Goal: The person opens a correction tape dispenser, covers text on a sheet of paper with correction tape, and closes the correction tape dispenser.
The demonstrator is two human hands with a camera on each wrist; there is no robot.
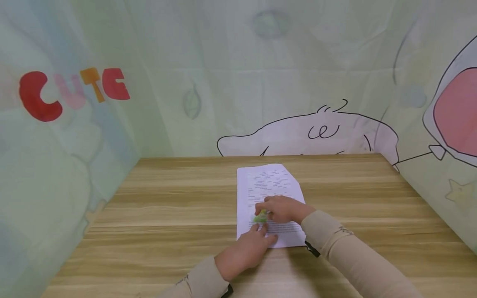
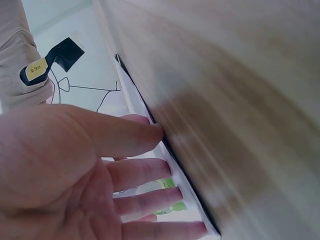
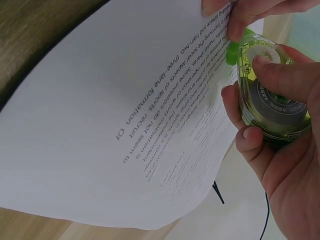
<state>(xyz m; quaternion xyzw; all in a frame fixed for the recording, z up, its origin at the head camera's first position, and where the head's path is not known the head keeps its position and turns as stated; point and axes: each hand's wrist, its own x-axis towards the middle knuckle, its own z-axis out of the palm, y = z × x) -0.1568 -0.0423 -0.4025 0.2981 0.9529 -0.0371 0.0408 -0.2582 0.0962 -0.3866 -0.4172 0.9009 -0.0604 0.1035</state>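
A white sheet of printed paper [image 1: 268, 182] lies on the wooden table, with text running across it. My right hand [image 1: 284, 208] holds a green see-through correction tape dispenser [image 3: 278, 111], thumb on one face and fingers around the other side. In the right wrist view its green tip end is low over the printed lines, close to the fingers of the other hand. My left hand [image 1: 246, 249] rests on the lower part of the sheet, fingers extended. In the left wrist view the fingertips [image 2: 172, 194] of that hand touch the paper, and the dispenser shows partly behind them.
The wooden table [image 1: 167, 207] spreads out on both sides of the paper. Printed fabric walls [image 1: 179, 74] stand around its back and sides. A dark strap [image 2: 55, 59] with a yellow label sits at the right sleeve.
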